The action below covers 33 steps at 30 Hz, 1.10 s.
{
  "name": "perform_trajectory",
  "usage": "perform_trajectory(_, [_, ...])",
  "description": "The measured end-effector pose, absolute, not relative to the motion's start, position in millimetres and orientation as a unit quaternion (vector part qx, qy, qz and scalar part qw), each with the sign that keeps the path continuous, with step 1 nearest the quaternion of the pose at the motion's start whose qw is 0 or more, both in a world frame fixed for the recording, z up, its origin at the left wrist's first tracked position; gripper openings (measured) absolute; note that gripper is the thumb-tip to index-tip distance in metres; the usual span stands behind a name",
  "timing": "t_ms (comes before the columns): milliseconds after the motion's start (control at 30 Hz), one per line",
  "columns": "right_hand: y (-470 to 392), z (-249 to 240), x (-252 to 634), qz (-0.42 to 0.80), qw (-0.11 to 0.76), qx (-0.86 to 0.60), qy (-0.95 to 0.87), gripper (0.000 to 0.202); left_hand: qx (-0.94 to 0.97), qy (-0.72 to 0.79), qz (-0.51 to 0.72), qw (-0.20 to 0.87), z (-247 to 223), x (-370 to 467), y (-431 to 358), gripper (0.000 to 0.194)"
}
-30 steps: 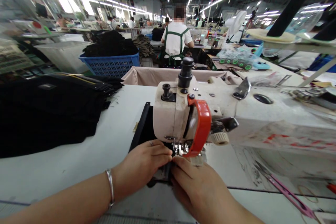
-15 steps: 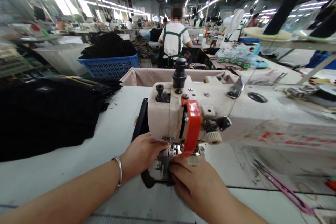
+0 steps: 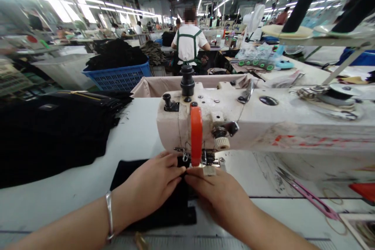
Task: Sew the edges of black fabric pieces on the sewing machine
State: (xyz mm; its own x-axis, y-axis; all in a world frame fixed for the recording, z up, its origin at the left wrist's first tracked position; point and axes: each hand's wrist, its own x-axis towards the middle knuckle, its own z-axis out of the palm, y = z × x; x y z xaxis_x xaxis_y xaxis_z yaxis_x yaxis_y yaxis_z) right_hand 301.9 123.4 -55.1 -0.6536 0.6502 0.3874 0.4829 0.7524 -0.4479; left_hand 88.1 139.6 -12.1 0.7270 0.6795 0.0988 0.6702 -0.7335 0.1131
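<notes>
A black fabric piece (image 3: 164,209) lies flat on the white table in front of the sewing machine (image 3: 172,125), its far edge close to the needle area. My left hand (image 3: 152,181) rests on this fabric with its thumb and fingers pinched at the edge beside the needle. Close by on the right, my right hand (image 3: 216,191) also has its fingertips pressed on the fabric, just below the orange guard (image 3: 196,136). The fingertips of both hands nearly touch. The needle itself is hidden behind the guard.
A stack of black garments (image 3: 52,133) covers the table's left side. Pink-handled snips (image 3: 310,197) lie at the right. Behind the machine are a fabric-lined bin (image 3: 158,86), a blue basket (image 3: 120,76) with dark cloth and a seated person (image 3: 187,43). Thread cones stand at upper right.
The black fabric now lies in front of the machine under my hands, covering the metal plate. My left hand has moved slightly nearer the needle area. The view has shifted a little to the right.
</notes>
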Motion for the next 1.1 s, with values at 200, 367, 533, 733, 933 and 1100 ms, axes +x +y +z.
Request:
perform_trajectory(200, [124,-58,302,0.139,0.285,-0.292,-0.902,0.030,0.937,0.337,0.083,0.037,-34,75,126,0.039])
perform_trajectory(367, [120,-65,300,0.103,0.291,-0.295,-0.904,0.027,0.932,0.337,0.120,0.050,-48,68,136,0.039])
perform_trajectory(533, [125,-62,306,0.160,0.291,-0.303,-0.893,0.032,0.945,0.317,0.080,0.009,-32,71,139,0.035])
perform_trajectory(733, [136,-44,320,0.237,0.269,-0.318,-0.878,0.024,0.940,0.330,0.080,-0.023,-16,82,90,0.050])
perform_trajectory(933, [137,-42,323,0.221,0.263,-0.294,-0.892,0.023,0.954,0.268,0.067,-0.115,-38,82,74,0.035])
perform_trajectory(1100, [129,-53,319,0.177,0.235,-0.254,-0.921,0.027,0.957,0.272,0.068,-0.079,-33,83,75,0.038])
